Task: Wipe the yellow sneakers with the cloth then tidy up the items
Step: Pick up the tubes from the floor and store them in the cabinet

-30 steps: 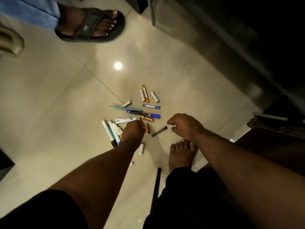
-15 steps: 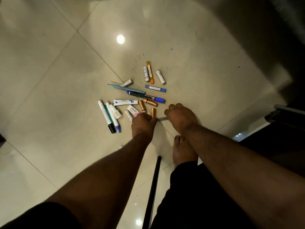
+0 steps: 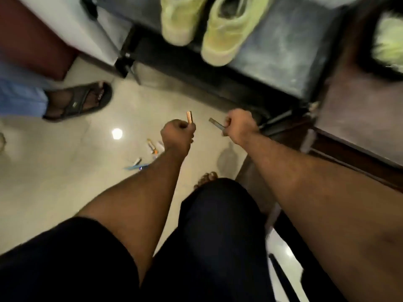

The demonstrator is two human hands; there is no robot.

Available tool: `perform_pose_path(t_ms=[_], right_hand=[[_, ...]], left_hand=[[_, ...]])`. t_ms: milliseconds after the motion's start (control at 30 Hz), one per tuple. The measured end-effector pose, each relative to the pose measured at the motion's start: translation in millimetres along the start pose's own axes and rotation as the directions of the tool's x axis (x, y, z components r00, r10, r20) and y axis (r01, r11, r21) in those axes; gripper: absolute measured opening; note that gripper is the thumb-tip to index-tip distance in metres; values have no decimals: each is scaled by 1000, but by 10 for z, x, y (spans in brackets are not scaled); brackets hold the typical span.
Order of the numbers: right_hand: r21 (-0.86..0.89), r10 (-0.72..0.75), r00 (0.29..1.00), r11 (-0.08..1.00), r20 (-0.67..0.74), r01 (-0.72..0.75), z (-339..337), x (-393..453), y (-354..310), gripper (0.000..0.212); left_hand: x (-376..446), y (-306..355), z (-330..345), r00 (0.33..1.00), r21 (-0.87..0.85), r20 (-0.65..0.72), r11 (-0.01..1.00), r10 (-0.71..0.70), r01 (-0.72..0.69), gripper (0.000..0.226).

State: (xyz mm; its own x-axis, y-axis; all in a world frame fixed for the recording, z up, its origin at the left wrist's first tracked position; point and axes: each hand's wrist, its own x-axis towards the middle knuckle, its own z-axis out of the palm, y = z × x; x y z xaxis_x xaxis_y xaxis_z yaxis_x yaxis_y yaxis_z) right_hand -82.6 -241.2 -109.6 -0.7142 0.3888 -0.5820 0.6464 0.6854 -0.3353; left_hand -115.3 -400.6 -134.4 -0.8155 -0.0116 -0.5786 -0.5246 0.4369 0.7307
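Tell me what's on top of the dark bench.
Two yellow sneakers stand side by side on the dark bench, toes toward the camera. The bench top beneath them and beyond the frame's upper edge is hidden.

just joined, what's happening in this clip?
A person is picking small items up off the tiled floor. The left hand grips a short copper-coloured stick; the right hand grips a thin dark grey stick. Both hands are raised above the floor. A few pens and markers lie scattered below the left arm. The yellow sneakers sit on a dark bench ahead. A second person's sandalled foot stands at the left.
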Motion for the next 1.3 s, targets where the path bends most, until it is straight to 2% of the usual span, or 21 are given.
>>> perform_pose_path(t_ms=[100, 200, 300, 400, 500, 600, 800, 900, 1000, 1067, 1100, 1200, 1300], right_hand=[[339, 154, 965, 938, -211, -75, -754, -849, 336, 29], [607, 324, 860, 795, -393, -22, -1157, -1828, 754, 32], [819, 461, 817, 573, -347, 25, -1158, -2564, 1178, 20], [917, 536, 800, 397, -269, 42, -969, -2893, 1578, 20], [957, 568, 806, 289, -163, -10, -682, -2858, 1889, 18], [985, 583, 810, 168, -70, -36, -432, -2514, 2128, 10], [988, 592, 804, -147, 47, 51, -129, -1613, 2572, 10], [962, 590, 802, -259, 91, 81, -41, -1218, 2753, 12], [937, 581, 805, -336, 123, 99, 46, -940, 2804, 12], [912, 560, 816, -395, 143, 111, 84, -832, 2792, 12], [897, 546, 824, -426, 151, 118, 99, -769, 2783, 13], [866, 532, 829, -483, 174, 128, 106, -613, 2736, 13], [854, 542, 816, -504, 198, 128, 108, -497, 2702, 12]], left_hand=[[-450, 782, 110, 969, -54, 186, 987, 162, -154, 13], [-1189, 1482, 249, 894, -89, 337, 956, 295, -281, 20], [-2081, 1719, 387, 833, -94, 456, 948, 313, -305, 26], [-2809, 1430, 644, 834, -90, 484, 963, 264, -252, 18], [-3125, 825, 1039, 909, -98, 364, 979, 204, -181, 14], [-3055, 451, 1434, 958, -86, 253, 990, 134, -116, 11], [-2358, 156, 2435, 996, -150, 79, 988, -34, 46, 12], [-1950, 33, 2863, 982, -226, 118, 959, -146, 170, 7], [-1635, -21, 3053, 946, -389, 171, 864, -274, 321, 23], [-1525, -32, 3083, 943, -370, 121, 868, -310, 332, 23], [-1479, -58, 3086, 947, -373, 90, 871, -309, 320, 21], [-1346, -102, 3075, 955, -456, 168, 840, -242, 293, 17], [-1246, -119, 3111, 944, -416, 249, 856, -217, 307, 33]])
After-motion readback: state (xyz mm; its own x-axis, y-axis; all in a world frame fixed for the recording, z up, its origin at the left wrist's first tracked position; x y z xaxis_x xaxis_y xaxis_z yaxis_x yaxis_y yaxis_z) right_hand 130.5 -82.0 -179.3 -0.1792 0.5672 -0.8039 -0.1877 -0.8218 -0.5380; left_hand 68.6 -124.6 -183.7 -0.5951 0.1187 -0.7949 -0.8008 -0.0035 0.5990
